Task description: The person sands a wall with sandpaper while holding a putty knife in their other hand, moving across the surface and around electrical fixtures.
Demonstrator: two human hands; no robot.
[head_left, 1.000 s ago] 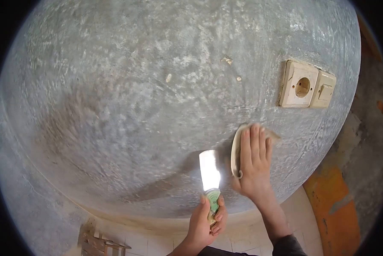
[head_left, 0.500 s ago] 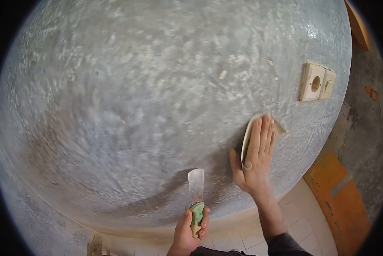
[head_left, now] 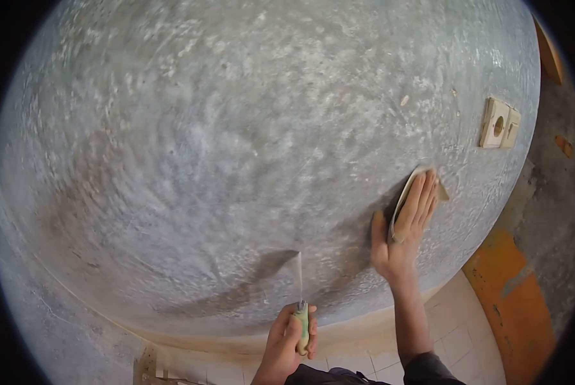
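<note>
We look at a broad grey wall [head_left: 236,160], mottled with paler marks, which the lens bends into a bulge. At six o'clock in our view, our left hand [head_left: 286,337] has its grip clamped on the green and cream handle of a scraper [head_left: 303,324]; the blade points to twelve o'clock and turns its thin edge to us. We cannot be sure, seen edge-on like this, whether the blade's tip touches the wall. A dark shadow runs from near that tip towards eight o'clock.

Between three and four o'clock, our right hand [head_left: 408,240] lies flat over a beige sheet [head_left: 442,192] against the wall. Its grip is not closed: the fingers stretch towards one o'clock and the thumb stands off to the side. The sheet curls out along the index finger, and one corner shows past the other fingers. A dark sleeve [head_left: 425,369] covers the lower forearm.

We see a socket [head_left: 490,119] between two and three o'clock, well apart from both hands, with a switch [head_left: 511,131] joined to its right. Pale floor tiles [head_left: 451,324] show towards five o'clock, beside an orange patch [head_left: 528,321] near four.
</note>
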